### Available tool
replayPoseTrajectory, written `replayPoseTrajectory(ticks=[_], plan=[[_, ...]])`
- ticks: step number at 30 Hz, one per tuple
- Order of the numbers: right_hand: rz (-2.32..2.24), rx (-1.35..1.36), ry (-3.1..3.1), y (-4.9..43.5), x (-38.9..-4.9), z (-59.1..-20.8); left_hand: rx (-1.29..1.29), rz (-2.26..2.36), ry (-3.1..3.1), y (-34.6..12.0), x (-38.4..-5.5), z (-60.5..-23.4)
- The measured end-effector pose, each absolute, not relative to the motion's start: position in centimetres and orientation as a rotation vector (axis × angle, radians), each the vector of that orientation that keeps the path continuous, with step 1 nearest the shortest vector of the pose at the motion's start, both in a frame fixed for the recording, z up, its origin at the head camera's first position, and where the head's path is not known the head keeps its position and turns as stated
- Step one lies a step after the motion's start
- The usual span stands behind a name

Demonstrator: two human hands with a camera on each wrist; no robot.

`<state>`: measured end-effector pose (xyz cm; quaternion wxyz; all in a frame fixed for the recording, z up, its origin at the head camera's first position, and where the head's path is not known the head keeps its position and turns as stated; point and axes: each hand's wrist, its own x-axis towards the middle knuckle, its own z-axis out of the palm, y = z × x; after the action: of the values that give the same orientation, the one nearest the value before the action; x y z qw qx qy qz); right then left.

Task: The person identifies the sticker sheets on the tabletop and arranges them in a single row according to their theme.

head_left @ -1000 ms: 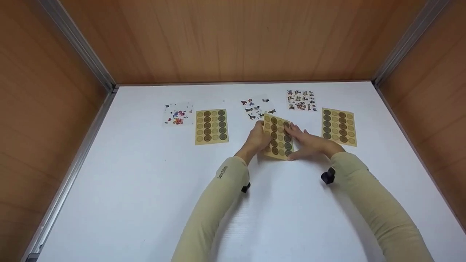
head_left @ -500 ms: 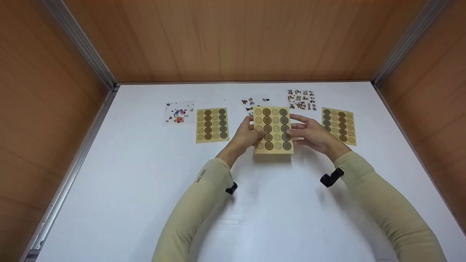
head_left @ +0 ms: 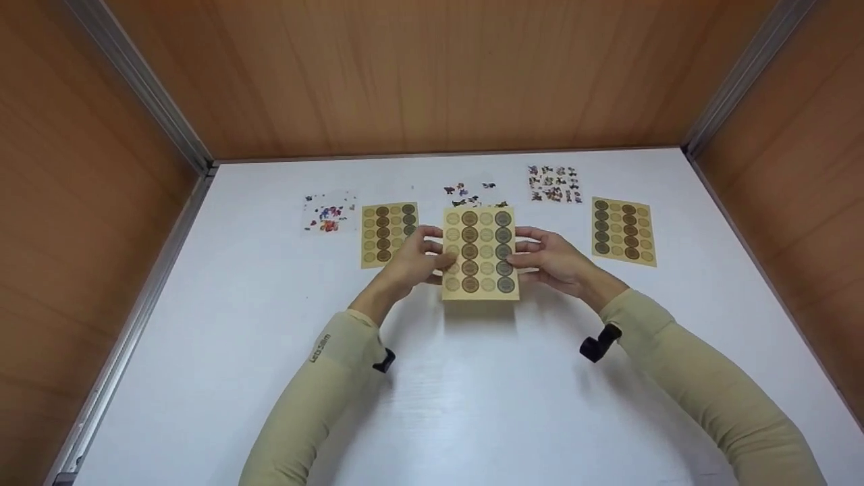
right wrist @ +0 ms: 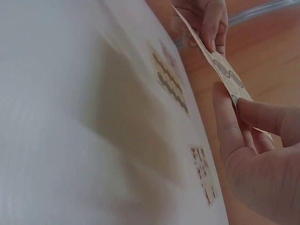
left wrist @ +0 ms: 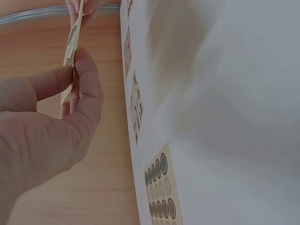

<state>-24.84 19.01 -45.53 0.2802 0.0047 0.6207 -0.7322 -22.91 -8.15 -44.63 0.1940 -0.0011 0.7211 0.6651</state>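
Note:
A tan sticker sheet (head_left: 478,251) with columns of round brown, grey and pale stickers is held up off the table between both hands. My left hand (head_left: 413,260) pinches its left edge, thumb on the front and fingers behind. On the opposite edge, my right hand (head_left: 557,262) pinches it the same way. Both wrist views show the sheet edge-on, thin and raised above the tabletop, with its shadow below. Behind it lies a clear sticker sheet (head_left: 462,190) with small dark figures, partly covered by the held sheet.
Another tan sticker sheet (head_left: 382,233) lies at the left, partly behind my left hand, and a similar tan sheet (head_left: 624,231) at the right. Two clear sheets with small colourful stickers, one sheet (head_left: 329,217) far left and one sheet (head_left: 554,183) back right, lie before the wooden back wall (head_left: 432,74).
The held sheet has turned from slanted to facing me squarely and moved left and nearer. The right hand has shifted from resting across its edge to pinching that edge.

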Motion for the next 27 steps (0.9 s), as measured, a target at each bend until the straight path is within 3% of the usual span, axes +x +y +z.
replayPoseTrajectory(ticks=[18,27], plan=[[-1.936,-0.014,1.611,14.5,-25.2,-47.7,-0.064,1.839,2.036,-12.7,-22.3,-45.9],[-1.826,-0.082,1.684,8.1,-25.4,-49.1,-0.179,1.717,2.136,-18.5,-21.2,-46.3]])
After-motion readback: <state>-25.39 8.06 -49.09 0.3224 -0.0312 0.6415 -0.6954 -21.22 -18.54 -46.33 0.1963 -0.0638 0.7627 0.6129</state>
